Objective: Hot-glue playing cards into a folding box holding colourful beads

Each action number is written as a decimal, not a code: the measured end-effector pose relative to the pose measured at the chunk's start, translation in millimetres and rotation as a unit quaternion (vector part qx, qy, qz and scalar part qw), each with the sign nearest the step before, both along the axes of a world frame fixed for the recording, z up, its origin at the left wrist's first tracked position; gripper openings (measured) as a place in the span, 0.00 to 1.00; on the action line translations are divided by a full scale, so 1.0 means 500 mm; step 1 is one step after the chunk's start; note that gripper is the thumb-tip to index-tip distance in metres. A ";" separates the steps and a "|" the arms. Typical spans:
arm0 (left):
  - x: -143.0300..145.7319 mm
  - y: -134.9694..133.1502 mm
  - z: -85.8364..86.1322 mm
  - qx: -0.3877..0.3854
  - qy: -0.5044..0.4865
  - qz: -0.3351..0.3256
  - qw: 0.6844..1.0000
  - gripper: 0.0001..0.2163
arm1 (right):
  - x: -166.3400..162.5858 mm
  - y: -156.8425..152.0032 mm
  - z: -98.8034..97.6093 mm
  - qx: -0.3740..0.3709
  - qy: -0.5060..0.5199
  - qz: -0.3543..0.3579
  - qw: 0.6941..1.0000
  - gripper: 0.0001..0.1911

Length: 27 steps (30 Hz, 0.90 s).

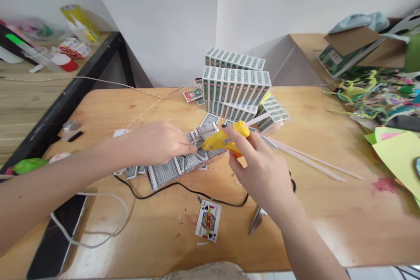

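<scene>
My right hand (262, 166) is wrapped round a yellow hot glue gun (216, 140), its nozzle pointing left and a white glue stick (257, 119) out of its back. The nozzle tip is close to a long piece built of patterned playing cards (166, 173), which lies slantwise on the table. My left hand (164, 142) is closed, with its fingertips pinched at a card on that piece, just left of the nozzle; what lies under the fingers is partly hidden. Loose playing cards (210, 119) lie behind the piece.
Stacked card boxes (236, 85) stand at the back. A black cord (197, 193) crosses the table. Nearer me are a jack of spades (208, 221), scissors (256, 221) and a tablet (55, 238) with a white cable. Spare glue sticks (308, 157) and coloured paper (398, 157) lie right.
</scene>
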<state>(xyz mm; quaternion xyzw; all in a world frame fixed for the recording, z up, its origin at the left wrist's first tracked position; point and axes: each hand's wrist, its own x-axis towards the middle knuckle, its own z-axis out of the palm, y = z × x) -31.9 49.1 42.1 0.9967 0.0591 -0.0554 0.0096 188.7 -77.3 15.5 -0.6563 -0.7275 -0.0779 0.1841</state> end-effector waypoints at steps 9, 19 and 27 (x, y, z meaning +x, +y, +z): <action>0.000 0.002 0.001 0.013 -0.027 -0.018 0.999 0.19 | -0.008 0.004 0.004 -0.015 -0.003 0.024 1.000 0.24; 0.001 0.003 0.000 0.003 -0.045 -0.024 0.999 0.17 | -0.010 0.006 0.013 -0.006 -0.015 0.053 0.998 0.26; 0.000 0.000 0.001 -0.014 -0.026 0.000 1.000 0.17 | -0.001 0.001 0.025 -0.032 0.004 0.072 0.997 0.28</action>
